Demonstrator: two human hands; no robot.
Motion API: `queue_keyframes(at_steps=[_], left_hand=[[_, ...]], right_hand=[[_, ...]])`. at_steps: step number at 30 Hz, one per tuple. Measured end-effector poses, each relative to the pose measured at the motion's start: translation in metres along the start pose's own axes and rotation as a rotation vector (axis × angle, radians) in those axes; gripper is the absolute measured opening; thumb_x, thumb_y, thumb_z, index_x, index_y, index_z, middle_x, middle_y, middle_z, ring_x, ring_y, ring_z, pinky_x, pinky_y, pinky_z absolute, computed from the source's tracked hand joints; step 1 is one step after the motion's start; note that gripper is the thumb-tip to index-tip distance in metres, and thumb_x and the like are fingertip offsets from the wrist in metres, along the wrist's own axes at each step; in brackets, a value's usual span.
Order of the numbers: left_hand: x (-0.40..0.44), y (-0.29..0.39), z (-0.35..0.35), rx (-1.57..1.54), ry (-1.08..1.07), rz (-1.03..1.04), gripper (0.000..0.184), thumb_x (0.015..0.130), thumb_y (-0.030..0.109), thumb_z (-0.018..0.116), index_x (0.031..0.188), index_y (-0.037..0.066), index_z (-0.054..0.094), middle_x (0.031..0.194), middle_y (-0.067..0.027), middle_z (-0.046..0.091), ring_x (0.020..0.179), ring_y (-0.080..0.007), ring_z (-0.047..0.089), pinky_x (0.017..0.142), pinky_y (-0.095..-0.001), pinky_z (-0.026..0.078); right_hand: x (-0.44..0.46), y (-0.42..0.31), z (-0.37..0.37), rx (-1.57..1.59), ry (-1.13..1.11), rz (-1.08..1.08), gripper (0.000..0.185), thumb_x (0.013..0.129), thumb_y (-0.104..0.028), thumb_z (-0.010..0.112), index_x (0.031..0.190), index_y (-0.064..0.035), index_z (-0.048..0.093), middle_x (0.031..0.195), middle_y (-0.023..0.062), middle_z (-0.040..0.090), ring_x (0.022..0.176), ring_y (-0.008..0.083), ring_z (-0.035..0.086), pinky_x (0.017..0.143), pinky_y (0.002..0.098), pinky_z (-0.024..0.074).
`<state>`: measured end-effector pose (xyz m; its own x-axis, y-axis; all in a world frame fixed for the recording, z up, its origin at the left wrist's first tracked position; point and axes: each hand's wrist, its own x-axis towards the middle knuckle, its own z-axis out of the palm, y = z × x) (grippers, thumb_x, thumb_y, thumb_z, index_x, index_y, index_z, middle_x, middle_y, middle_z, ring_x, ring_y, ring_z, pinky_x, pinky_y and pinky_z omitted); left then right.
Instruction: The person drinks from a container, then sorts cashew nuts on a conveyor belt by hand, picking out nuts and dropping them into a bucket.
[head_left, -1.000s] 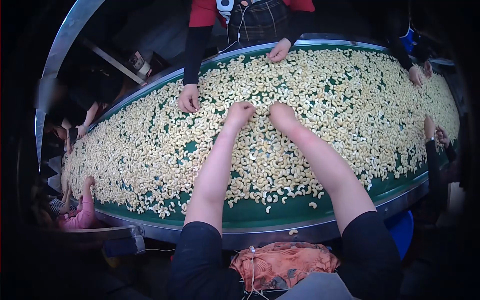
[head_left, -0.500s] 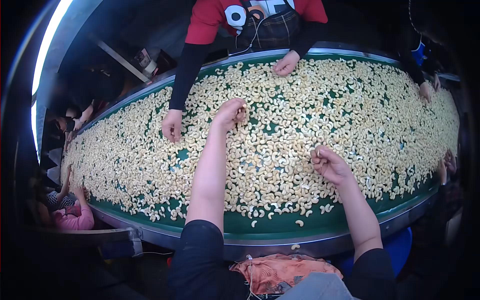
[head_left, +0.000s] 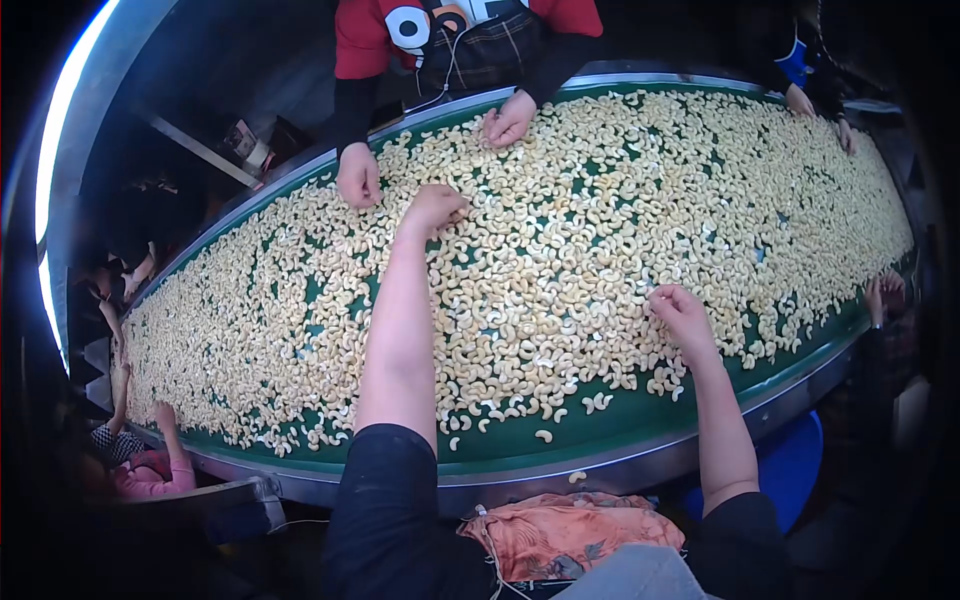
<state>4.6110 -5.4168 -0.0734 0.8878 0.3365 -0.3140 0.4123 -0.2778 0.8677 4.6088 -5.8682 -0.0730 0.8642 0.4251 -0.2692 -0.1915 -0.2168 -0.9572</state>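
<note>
Fingers curl on the bare left hand (head_left: 434,208) at eleven o'clock and bare right hand (head_left: 684,318) at three, probably suiting small, pale, curved cashew kernels (head_left: 540,335); whether clamped, I cannot tell.

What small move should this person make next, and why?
Perhaps bring the right hand toward the stray cashew: it lies alone on the metal rim, off the green surface, and this hand looks nearer than the left hand.

The left arm (head_left: 399,340) reaches farther forward than the right arm (head_left: 722,425), left hand (head_left: 434,208) and right hand (head_left: 683,318) both curled.
</note>
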Motion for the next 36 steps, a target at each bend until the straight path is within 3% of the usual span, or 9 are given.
queue_keyframes(at_steps=[4,6,10,14,19,23,29,32,36], left_hand=[[-0.039,0.028,0.052,-0.824,-0.054,0.064,0.016,0.084,0.017,0.058,0.095,0.006,0.053,0.061,0.0012,0.048,0.044,-0.0059,0.039,0.039,-0.021,0.026],[-0.009,0.025,0.083,-0.594,-0.152,0.041,0.02,0.084,0.024,0.058,0.092,0.006,0.055,0.066,0.0009,0.053,0.05,-0.0081,0.046,0.044,-0.024,0.036],[0.003,0.06,0.159,0.676,0.229,0.331,0.025,0.078,0.022,0.058,0.084,-0.002,0.06,0.079,-0.0163,0.064,0.073,-0.0308,0.061,0.07,-0.0361,0.048],[0.023,0.043,0.177,0.748,0.271,0.277,0.024,0.078,0.022,0.056,0.084,-0.001,0.06,0.076,-0.0182,0.062,0.069,-0.0311,0.061,0.066,-0.037,0.048],[-0.041,0.044,0.163,-0.678,-0.247,-0.013,0.012,0.084,0.019,0.053,0.08,0.008,0.055,0.062,-0.0014,0.05,0.041,-0.0101,0.036,0.038,-0.0224,0.028],[-0.078,0.056,0.202,-1.241,0.018,-0.148,0.018,0.087,0.023,0.055,0.076,0.01,0.051,0.058,-0.0006,0.046,0.041,-0.0097,0.036,0.04,-0.0226,0.026],[-0.055,0.113,0.262,-0.513,-0.103,0.017,0.015,0.081,0.013,0.06,0.09,0.001,0.06,0.059,0.0018,0.049,0.042,-0.0068,0.039,0.039,-0.0219,0.03],[-0.008,0.132,0.305,0.33,0.135,0.364,0.011,0.076,0.012,0.061,0.078,0.001,0.063,0.072,-0.0095,0.063,0.057,-0.0187,0.059,0.049,-0.0306,0.046],[0.025,0.144,0.346,0.98,0.22,0.387,0.012,0.073,0.01,0.057,0.079,0.003,0.065,0.084,-0.0159,0.064,0.074,-0.0286,0.063,0.064,-0.0381,0.05]], right_hand=[[-0.011,0.012,-0.005,-0.266,0.029,-0.104,0.015,0.08,-0.014,0.061,0.088,-0.0011,0.06,0.065,-0.0029,0.052,0.055,0.0041,0.043,0.05,0.0199,0.0357],[-0.021,0.016,-0.002,-0.271,-0.022,-0.104,0.015,0.081,-0.014,0.061,0.089,-0.0009,0.061,0.066,-0.0021,0.054,0.057,0.0044,0.044,0.052,0.0204,0.0374],[-0.039,0.019,-0.012,-0.302,-0.095,-0.067,0.016,0.081,-0.016,0.061,0.088,-0.002,0.061,0.063,-0.003,0.051,0.057,0.0042,0.043,0.051,0.0201,0.036],[-0.044,0.02,-0.046,-0.256,-0.048,-0.061,0.015,0.082,-0.018,0.06,0.087,-0.0033,0.062,0.059,-0.0047,0.046,0.054,0.0033,0.04,0.049,0.0196,0.0333],[0.007,0.013,-0.083,-0.268,0.137,-0.217,0.016,0.081,-0.018,0.06,0.088,-0.0038,0.062,0.062,-0.0006,0.053,0.055,0.0068,0.046,0.05,0.0227,0.0374],[0.048,-0.021,-0.078,-0.648,0.128,-0.248,0.018,0.08,-0.018,0.058,0.089,-0.0024,0.06,0.071,0.0108,0.061,0.066,0.0217,0.06,0.059,0.0333,0.0457],[0.074,-0.003,-0.068,-1.038,0.033,-0.282,0.02,0.079,-0.019,0.056,0.09,-0.0019,0.054,0.083,0.0169,0.061,0.077,0.0339,0.06,0.07,0.0421,0.0458],[0.068,0.002,-0.071,-1.065,-0.029,-0.221,0.017,0.078,-0.015,0.052,0.088,-0.002,0.055,0.082,0.0175,0.062,0.079,0.0337,0.06,0.072,0.043,0.0465],[0.059,-0.01,-0.083,-1.015,-0.154,-0.152,0.016,0.078,-0.013,0.05,0.089,-0.0025,0.056,0.076,0.0172,0.062,0.071,0.0314,0.062,0.065,0.0404,0.049]])
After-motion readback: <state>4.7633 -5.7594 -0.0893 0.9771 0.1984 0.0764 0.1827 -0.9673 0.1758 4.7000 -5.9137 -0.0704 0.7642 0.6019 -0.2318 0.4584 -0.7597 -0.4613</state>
